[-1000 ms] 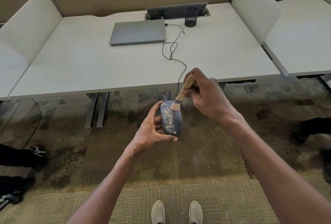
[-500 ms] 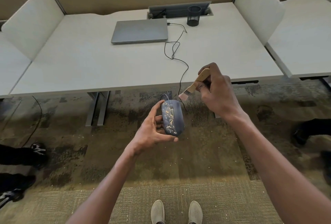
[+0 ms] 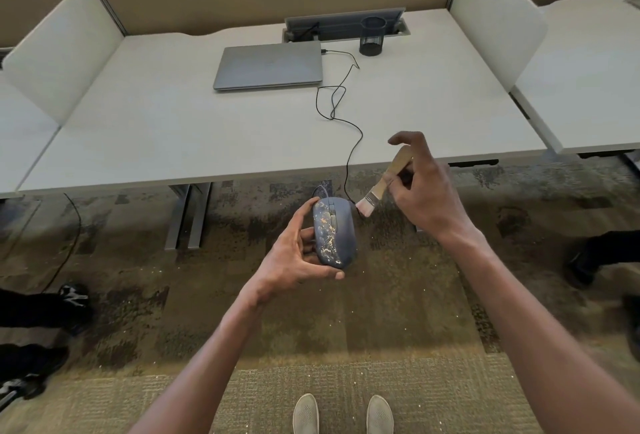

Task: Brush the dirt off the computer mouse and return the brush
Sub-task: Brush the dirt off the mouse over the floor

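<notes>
At centre frame, a person's left hand (image 3: 294, 257) grips a dirt-flecked computer mouse (image 3: 333, 231) above the carpet, below the tabletop (image 3: 173, 128) edge. The right hand (image 3: 420, 187) pinches the wooden brush (image 3: 382, 180), bristles just right of the mouse's front and apart from it. Short strokes away from the body, mouse tilted downward, would likely shed the specks cleanly.

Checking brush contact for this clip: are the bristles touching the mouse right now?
No, the brush bristles hang just right of the mouse, with a gap of carpet visible between them.
</notes>
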The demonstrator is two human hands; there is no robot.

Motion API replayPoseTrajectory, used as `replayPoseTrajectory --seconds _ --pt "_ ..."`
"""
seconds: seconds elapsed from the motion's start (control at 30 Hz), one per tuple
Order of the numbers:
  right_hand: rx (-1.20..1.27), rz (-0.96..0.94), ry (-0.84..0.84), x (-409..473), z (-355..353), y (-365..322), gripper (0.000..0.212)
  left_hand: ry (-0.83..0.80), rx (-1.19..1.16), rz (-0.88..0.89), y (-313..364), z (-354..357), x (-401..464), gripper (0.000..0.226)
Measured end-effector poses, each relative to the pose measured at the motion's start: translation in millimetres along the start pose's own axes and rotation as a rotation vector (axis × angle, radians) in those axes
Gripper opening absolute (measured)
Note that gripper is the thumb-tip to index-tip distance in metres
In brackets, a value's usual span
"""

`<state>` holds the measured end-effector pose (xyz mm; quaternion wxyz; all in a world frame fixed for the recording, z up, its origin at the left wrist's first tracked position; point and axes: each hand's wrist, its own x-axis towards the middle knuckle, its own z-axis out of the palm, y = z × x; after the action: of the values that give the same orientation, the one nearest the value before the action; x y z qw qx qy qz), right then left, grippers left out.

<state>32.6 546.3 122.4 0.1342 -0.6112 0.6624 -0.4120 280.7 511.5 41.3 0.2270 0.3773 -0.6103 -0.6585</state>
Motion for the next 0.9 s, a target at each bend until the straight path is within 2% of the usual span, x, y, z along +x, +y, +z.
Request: replayPoseTrajectory --seconds 0.17,0.33,0.53,0.8,0.9 --pt "-0.112 0.021 -0.033 -4 1 0 0.022 -0.004 -0.001 0.006 3 -1 5 0.132" --pt "-0.082 0.018 -0.149 -11 6 2 0.010 -0.021 -0.008 0.025 7 -1 9 0.129" --pt "0.051 0.240 -0.262 -12 26 10 0.028 -0.055 0.008 0.027 10 -1 8 0.130" --pt "0.225 0.409 -0.334 -4 41 10 0.027 -0.107 0.019 0.034 7 -2 5 0.127" --pt "0.297 0.455 -0.362 -2 41 9 0.043 -0.132 0.025 0.019 9 -4 4 0.128"
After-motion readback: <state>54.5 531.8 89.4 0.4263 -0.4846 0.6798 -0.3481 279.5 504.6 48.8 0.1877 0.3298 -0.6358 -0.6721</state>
